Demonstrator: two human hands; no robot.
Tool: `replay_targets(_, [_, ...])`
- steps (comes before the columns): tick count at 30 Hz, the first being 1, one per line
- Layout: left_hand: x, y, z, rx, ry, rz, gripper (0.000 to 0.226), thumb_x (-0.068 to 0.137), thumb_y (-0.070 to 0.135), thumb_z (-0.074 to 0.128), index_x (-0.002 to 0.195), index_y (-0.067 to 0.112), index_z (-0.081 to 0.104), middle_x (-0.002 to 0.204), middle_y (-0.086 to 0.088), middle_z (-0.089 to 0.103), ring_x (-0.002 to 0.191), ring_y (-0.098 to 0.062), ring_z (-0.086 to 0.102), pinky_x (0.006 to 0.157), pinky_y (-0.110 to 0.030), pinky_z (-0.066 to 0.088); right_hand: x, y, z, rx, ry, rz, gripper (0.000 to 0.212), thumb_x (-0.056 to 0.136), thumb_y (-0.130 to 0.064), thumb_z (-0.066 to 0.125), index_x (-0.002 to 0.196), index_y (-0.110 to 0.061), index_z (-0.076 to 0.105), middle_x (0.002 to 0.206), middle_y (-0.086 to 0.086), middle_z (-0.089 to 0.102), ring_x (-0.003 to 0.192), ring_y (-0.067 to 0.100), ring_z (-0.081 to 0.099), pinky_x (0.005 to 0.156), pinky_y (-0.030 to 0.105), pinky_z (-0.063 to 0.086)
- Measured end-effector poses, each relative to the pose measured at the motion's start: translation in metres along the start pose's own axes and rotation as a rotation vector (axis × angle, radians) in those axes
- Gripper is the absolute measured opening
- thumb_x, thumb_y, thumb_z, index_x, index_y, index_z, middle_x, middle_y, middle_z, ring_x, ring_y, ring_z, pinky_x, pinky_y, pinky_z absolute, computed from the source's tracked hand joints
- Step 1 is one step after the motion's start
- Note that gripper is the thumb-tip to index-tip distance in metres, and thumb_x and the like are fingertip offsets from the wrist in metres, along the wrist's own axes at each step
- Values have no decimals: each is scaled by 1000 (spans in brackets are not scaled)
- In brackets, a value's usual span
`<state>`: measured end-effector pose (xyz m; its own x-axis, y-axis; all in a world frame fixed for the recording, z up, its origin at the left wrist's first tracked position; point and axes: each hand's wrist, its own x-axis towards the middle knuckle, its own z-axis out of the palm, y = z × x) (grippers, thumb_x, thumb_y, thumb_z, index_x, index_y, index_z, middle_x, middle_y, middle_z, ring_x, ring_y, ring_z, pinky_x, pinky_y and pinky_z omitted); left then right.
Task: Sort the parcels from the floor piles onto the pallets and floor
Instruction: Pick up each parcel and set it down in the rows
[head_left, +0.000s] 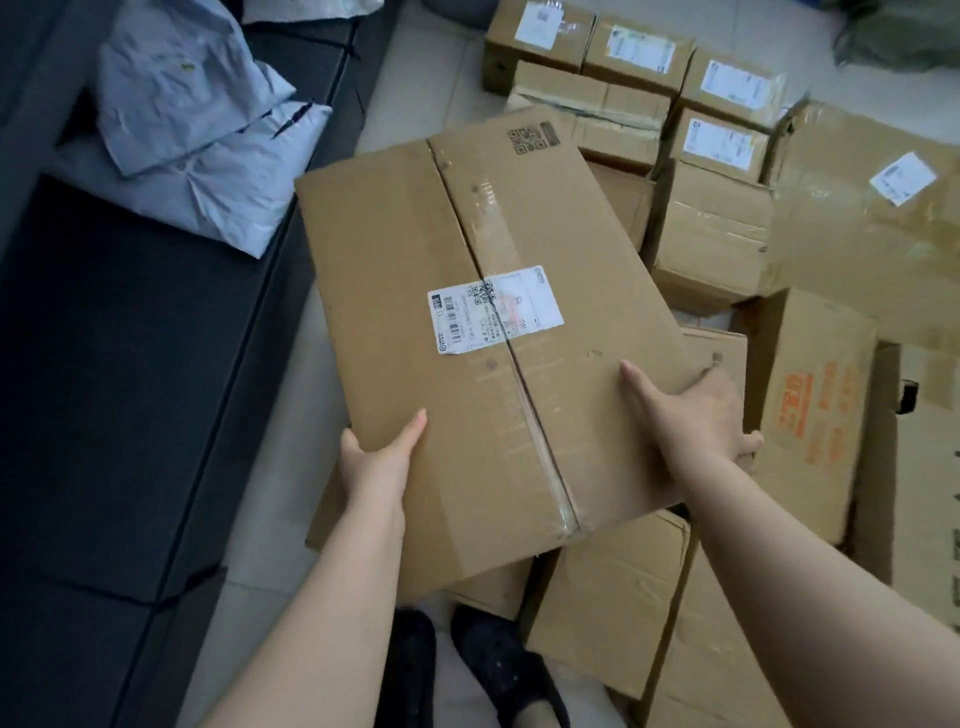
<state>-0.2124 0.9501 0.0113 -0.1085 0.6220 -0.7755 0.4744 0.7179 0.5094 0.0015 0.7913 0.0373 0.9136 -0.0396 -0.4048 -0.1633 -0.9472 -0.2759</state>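
A large brown cardboard box (467, 322) with a taped centre seam and a white shipping label fills the middle of the view, tilted and lifted above the floor pile. My left hand (382, 452) grips its near left edge, thumb on top and fingers under. My right hand (691, 415) grips its near right corner, thumb on top and fingers wrapped over the side. A dark pallet (130, 389) lies to the left, carrying pale grey plastic mailer bags (208, 140).
Several cardboard boxes (711, 244) crowd the floor to the right and behind, one with orange print (815, 415). More boxes (613, 597) lie under the held one near my dark shoes (498, 670). Pale tiled floor (291, 395) runs between pallet and boxes.
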Motion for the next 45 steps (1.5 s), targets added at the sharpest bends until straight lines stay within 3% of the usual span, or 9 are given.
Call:
replay_targets(4, [-26, 20, -48, 249, 73, 184, 84, 63, 60, 74, 135, 26, 47, 126, 5, 61, 110, -25, 60, 96, -44, 49, -59, 23, -14, 126, -32, 107, 88, 58, -84, 53, 111, -13, 56, 116, 7, 61, 109, 36, 54, 96, 52, 42])
replay_targets(8, [-61, 34, -87, 356, 55, 245, 71, 64, 62, 71, 125, 28, 54, 117, 6, 65, 102, -25, 63, 90, -45, 51, -115, 32, -48, 217, -16, 158, 76, 64, -78, 58, 108, -16, 57, 113, 8, 64, 106, 36, 58, 92, 50, 47])
replay_targets(14, [-158, 78, -159, 353, -8, 334, 98, 47, 76, 64, 132, 28, 50, 126, 5, 61, 110, -24, 61, 93, -45, 50, -203, 24, -147, 369, 12, 141, 77, 70, -70, 63, 120, -12, 56, 118, 8, 62, 109, 33, 57, 96, 53, 45])
replay_targets(19, [-258, 130, -218, 389, -40, 546, 39, 75, 53, 70, 103, 30, 57, 97, 12, 65, 92, -20, 63, 86, -40, 51, -280, 25, -232, 614, 60, 131, 88, 70, -67, 65, 135, -11, 45, 133, 9, 53, 123, 30, 49, 104, 53, 40])
replay_targets(22, [-321, 159, -233, 396, -102, 671, 33, 79, 49, 68, 106, 34, 54, 92, 15, 58, 89, -18, 56, 81, -35, 45, -309, 32, -283, 705, 139, 155, 84, 72, -60, 68, 135, -9, 46, 133, 11, 53, 121, 29, 50, 101, 49, 42])
replay_targets(29, [-444, 195, -189, 435, -294, 951, 75, 74, 69, 59, 133, 24, 50, 128, 1, 58, 116, -26, 55, 96, -43, 44, -341, 90, -402, 788, 388, 239, 72, 77, -54, 69, 129, -8, 51, 122, 8, 59, 110, 29, 57, 87, 37, 47])
replay_targets(32, [-502, 189, -156, 413, -400, 1040, 55, 85, 59, 56, 125, 21, 57, 121, -2, 62, 101, -22, 56, 86, -35, 42, -346, 136, -446, 803, 492, 249, 60, 76, -52, 70, 116, -8, 60, 112, 8, 63, 104, 30, 59, 84, 36, 48])
replay_targets(35, [-559, 174, -123, 416, -515, 1077, 65, 83, 63, 55, 129, 18, 54, 124, -1, 59, 105, -23, 55, 94, -41, 45, -354, 191, -483, 785, 600, 291, 52, 74, -52, 71, 101, -8, 66, 102, 10, 64, 95, 30, 60, 80, 37, 49])
replay_targets(45, [-693, 89, -33, 445, -735, 1142, 69, 74, 71, 54, 124, 24, 57, 113, 3, 64, 102, -23, 60, 93, -45, 49, -377, 344, -573, 790, 781, 405, 49, 74, -58, 68, 93, -13, 64, 96, 5, 63, 81, 24, 60, 63, 31, 46])
